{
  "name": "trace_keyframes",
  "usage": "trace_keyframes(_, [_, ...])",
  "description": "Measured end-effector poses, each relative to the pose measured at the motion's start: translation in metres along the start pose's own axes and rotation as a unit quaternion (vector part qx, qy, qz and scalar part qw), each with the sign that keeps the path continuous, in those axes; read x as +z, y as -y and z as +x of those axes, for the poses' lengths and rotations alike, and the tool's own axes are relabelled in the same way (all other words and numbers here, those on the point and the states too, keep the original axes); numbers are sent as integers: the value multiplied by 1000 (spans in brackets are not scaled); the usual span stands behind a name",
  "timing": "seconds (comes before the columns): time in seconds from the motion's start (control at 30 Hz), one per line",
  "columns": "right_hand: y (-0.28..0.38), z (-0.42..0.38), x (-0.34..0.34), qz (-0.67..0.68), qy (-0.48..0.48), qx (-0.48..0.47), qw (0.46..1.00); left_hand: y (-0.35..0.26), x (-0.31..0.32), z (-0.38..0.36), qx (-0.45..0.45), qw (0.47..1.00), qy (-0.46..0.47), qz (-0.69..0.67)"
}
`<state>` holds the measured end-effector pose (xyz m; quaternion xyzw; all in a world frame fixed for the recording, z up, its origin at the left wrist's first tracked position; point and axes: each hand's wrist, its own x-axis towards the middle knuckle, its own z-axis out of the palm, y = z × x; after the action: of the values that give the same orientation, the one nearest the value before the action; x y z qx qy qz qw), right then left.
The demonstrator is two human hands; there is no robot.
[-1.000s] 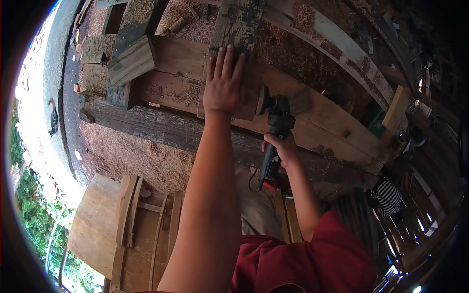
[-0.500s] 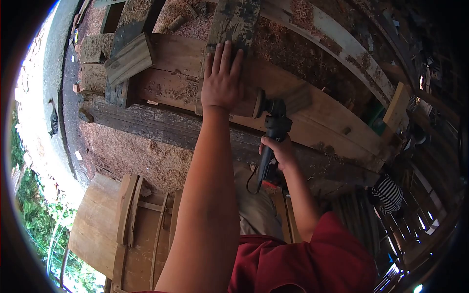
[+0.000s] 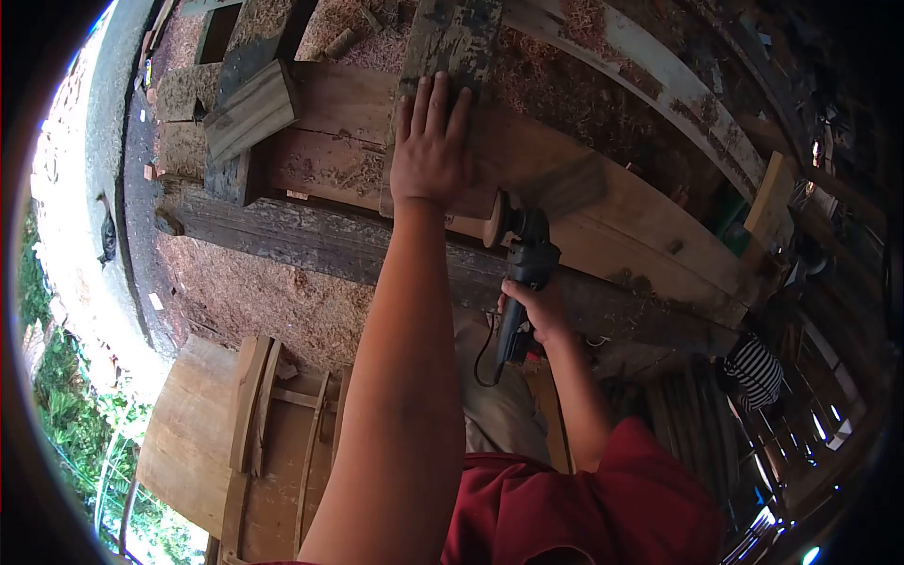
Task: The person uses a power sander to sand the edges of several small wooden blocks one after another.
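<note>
My left hand (image 3: 429, 155) lies flat on a wooden piece (image 3: 386, 179), palm down, with its fingers stretched toward a dark, weathered plank (image 3: 448, 47). My right hand (image 3: 539, 311) is wrapped round the body of a black angle grinder (image 3: 527, 264). A round, pale disc (image 3: 494, 218) on the grinder's head faces left, close to the wood edge just right of my left wrist. The disc's contact with the wood is hard to make out. A dark cord (image 3: 480, 363) loops from the grinder's rear end.
Long planks (image 3: 650, 212) run across the bench, over a dark beam (image 3: 311, 231). A loose wood block (image 3: 250, 111) lies at the upper left. Wood shavings (image 3: 273, 292) cover the ground. Plywood (image 3: 193, 433) leans at the lower left. Striped cloth (image 3: 753, 372) hangs at the right.
The grinder and my right hand have shifted slightly down, toward my body, with the disc a little further left. My left hand stays on the wood, almost unmoved.
</note>
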<state>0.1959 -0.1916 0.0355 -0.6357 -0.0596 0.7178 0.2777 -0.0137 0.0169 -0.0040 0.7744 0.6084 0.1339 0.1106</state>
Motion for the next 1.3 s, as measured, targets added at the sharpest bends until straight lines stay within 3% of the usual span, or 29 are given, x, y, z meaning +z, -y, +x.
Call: trace_keyframes(1.3, [-14,-3,1,-6,-17,-21,1000,0,0,0,-1,1000,-3,-17])
